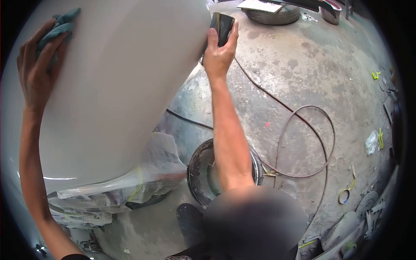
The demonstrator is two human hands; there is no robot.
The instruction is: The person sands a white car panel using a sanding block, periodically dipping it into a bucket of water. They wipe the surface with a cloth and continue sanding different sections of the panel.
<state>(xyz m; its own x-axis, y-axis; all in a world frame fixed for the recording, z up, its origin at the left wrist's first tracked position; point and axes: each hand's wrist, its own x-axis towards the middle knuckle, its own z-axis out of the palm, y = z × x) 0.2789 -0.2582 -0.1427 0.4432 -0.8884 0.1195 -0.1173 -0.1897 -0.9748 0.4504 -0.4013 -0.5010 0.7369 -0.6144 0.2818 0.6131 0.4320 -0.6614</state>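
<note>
A large, smooth pale grey car body panel (121, 82) fills the upper left. On its far left, my left hand (35, 73) is closed round a crumpled teal cloth (63, 27) lying against the surface. My right hand (220, 56) grips a dark block (226, 27), which looks like a sanding block wrapped in black paper, at the panel's right edge. The thumb is on one side of the block and the fingers on the other; whether its face touches the panel is hidden. Plastic and paper masking (158, 151) covers the part below the panel.
Under my right forearm stands a round bucket (193, 175). A thin hose (333, 123) loops over the stained concrete floor. A tire (275, 17) lies at the back, with a pot (330, 15) beside it. To the right are a tape roll (344, 197) and crumpled plastic (372, 143).
</note>
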